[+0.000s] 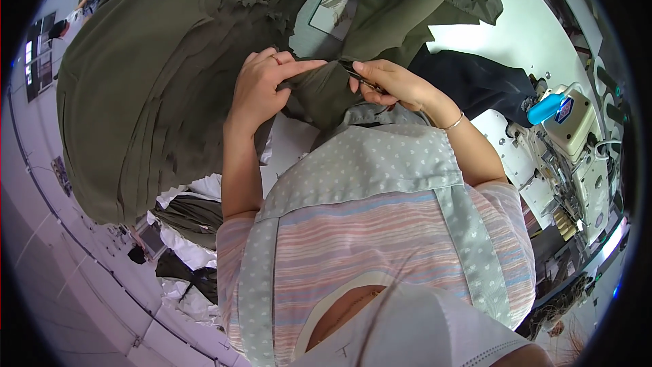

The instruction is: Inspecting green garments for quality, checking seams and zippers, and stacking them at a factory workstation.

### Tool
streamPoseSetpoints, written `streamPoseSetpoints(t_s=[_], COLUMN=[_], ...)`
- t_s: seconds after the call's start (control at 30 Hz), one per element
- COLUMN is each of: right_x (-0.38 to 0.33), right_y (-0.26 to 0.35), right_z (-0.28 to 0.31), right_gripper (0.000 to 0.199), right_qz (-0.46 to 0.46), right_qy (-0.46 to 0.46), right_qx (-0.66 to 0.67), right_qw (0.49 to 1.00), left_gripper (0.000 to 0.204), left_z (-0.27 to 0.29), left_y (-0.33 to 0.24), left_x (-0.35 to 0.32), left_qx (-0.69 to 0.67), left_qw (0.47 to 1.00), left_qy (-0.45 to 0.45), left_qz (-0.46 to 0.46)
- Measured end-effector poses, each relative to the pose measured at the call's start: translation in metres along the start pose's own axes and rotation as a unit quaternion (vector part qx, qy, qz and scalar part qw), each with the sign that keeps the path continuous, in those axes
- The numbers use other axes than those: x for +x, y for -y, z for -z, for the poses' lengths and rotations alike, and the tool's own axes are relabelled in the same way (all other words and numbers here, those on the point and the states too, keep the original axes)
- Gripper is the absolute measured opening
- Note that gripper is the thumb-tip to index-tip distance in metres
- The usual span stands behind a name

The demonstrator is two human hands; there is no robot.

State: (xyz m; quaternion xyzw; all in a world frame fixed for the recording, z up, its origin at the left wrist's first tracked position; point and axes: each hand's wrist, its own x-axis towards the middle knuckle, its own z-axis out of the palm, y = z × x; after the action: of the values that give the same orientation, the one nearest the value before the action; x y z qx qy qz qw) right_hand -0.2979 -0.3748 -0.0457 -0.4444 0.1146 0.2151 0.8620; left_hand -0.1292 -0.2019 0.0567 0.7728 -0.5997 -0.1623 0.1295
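Observation:
Between my hands a piece of olive-green cloth (pixel 318 95) is drawn up in front of my apron. My left hand (pixel 260 88) is closed on its left side, the index finger stretched along it toward the right. Dark thread snips (pixel 367 82) are in my right hand (pixel 397 86), their tip at the cloth close to my left fingertip. Whether the blades are apart is too small to tell. More olive cloth (pixel 407 13) runs from there up onto the white table (pixel 468 39).
A large pile of layered olive cloth (pixel 129 95) hangs at the left. Dark navy cloth (pixel 475 81) lies beside my right arm, next to a sewing machine (pixel 574 126) with a bright blue part (pixel 545 109). Dark cloth in white wrapping (pixel 190 221) sits lower left.

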Motion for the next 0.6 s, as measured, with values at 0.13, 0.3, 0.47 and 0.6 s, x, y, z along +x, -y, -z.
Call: streamPoseSetpoints(t_s=[0.13, 0.3, 0.47, 0.6], right_x=[0.008, 0.014, 0.009, 0.019], right_y=[0.003, -0.001, 0.004, 0.034], right_z=[-0.009, -0.005, -0.005, -0.001], right_gripper=[0.044, 0.043, 0.037, 0.024], right_qz=[0.008, -0.004, 0.069, 0.385], right_qy=[-0.054, -0.043, -0.105, -0.220], right_qx=[0.016, 0.062, 0.140, -0.172], right_qw=[0.998, 0.997, 0.982, 0.879], left_gripper=[0.060, 0.060, 0.057, 0.052], left_z=[-0.002, -0.002, -0.010, 0.018], left_y=[-0.001, -0.005, 0.008, 0.013], left_x=[0.000, 0.000, -0.003, 0.008], left_qx=[0.004, 0.000, -0.130, -0.298], left_qw=[1.000, 1.000, 0.987, 0.937], left_qy=[0.003, 0.019, -0.089, -0.174], left_qz=[-0.023, -0.011, 0.035, 0.052])
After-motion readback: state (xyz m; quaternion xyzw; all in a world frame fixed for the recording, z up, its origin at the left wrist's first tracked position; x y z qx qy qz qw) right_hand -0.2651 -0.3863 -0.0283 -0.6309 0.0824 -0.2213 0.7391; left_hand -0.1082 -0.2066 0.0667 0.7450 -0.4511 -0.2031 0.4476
